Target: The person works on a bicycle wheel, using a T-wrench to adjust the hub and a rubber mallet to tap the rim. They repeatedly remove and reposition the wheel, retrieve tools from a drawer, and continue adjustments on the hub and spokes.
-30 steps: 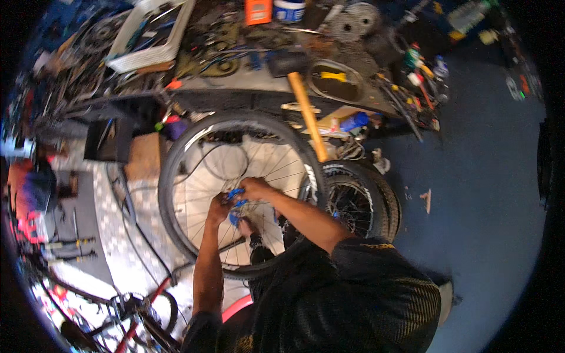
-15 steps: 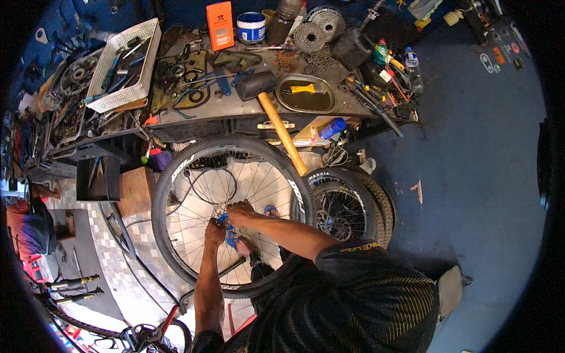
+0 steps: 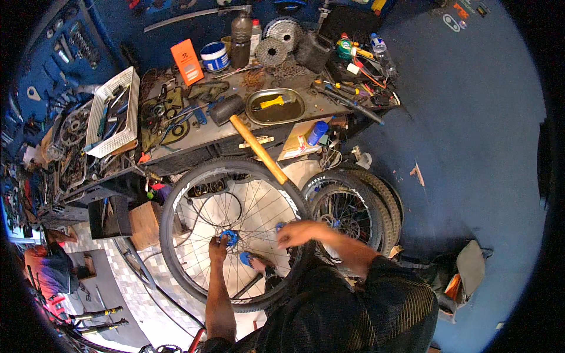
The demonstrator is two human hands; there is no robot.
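A bicycle wheel with a black tyre and white lettering is upright in front of me, its spokes crossing my view of the floor. At its middle sits a blue hub. My left hand is closed, fingers pinched on the hub's left end. My right hand is apart from the hub, over the right part of the wheel near the tyre. Its fingers are curled together, and whatever they may hold is hidden.
A rubber mallet lies on the workbench, its wooden handle jutting over the edge toward the wheel. A metal tray and a white basket of tools are on the bench. More wheels lean at right. Another person is at far left.
My right hand has left the hub and moved right, toward the tyre. The left hand stays at the hub. My view has shifted, with the bench now lower and farther left.
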